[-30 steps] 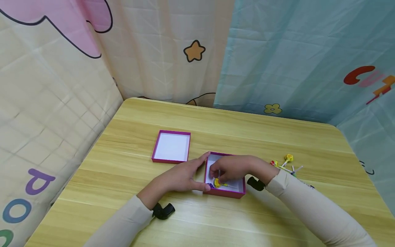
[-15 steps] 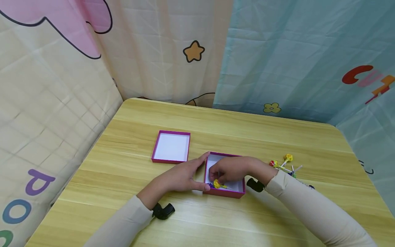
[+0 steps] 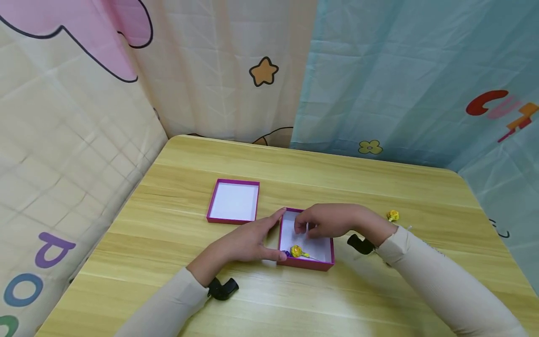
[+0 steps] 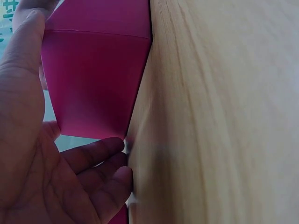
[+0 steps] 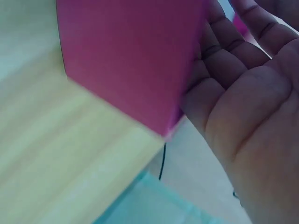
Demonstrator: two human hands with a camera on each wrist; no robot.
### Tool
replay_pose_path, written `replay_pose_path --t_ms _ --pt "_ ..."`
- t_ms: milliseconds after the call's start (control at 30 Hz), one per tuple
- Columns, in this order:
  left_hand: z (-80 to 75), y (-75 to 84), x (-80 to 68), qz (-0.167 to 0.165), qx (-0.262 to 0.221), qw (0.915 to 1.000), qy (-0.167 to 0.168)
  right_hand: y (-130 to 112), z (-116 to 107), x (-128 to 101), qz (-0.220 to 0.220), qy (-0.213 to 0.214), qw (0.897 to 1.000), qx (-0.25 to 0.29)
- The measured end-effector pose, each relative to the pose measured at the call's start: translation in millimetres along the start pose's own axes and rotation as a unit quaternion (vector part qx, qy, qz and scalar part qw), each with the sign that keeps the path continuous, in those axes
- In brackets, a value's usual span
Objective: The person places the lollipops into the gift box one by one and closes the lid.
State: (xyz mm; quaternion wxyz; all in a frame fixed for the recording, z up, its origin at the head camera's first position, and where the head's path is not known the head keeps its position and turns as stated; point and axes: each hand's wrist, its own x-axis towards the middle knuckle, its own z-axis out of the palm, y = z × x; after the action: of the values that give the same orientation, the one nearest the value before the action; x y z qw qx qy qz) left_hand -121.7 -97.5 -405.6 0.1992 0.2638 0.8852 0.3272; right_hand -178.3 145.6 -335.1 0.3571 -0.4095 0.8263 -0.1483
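Left grip [image 3: 248, 241]: spread against the left side of an open magenta cardboard box [image 3: 305, 265].
Yellow-wrapped round lollipop [image 3: 296, 251]: inside, along the near wall, near the left grip.
Right grip [image 3: 330, 220]: fingers loosely bent, over the box, apart from the lollipop.

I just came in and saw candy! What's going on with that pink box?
A person's left hand rests against the left side of an open pink box. The right hand hangs over or inside it, fingers bent, with nothing seen in them. In the box lie a yellow lollipop and something small and purple. What looks like the lid sits farther left on the table, and a second yellow lollipop lies off to the right.
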Motion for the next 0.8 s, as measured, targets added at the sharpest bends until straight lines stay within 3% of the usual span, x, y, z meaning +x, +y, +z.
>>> replay_pose_path --t_ms 267,800 --pt "1.3 0.4 0.3 -0.004 0.000 1.0000 0.002 6.3 -22.2 -25.8 -0.001 0.010 1.000 0.016" --pt "0.9 -0.2 1.1 0.003 0.013 0.9999 0.001 41.3 -50.3 -71.1 0.072 0.036 0.996 0.046"
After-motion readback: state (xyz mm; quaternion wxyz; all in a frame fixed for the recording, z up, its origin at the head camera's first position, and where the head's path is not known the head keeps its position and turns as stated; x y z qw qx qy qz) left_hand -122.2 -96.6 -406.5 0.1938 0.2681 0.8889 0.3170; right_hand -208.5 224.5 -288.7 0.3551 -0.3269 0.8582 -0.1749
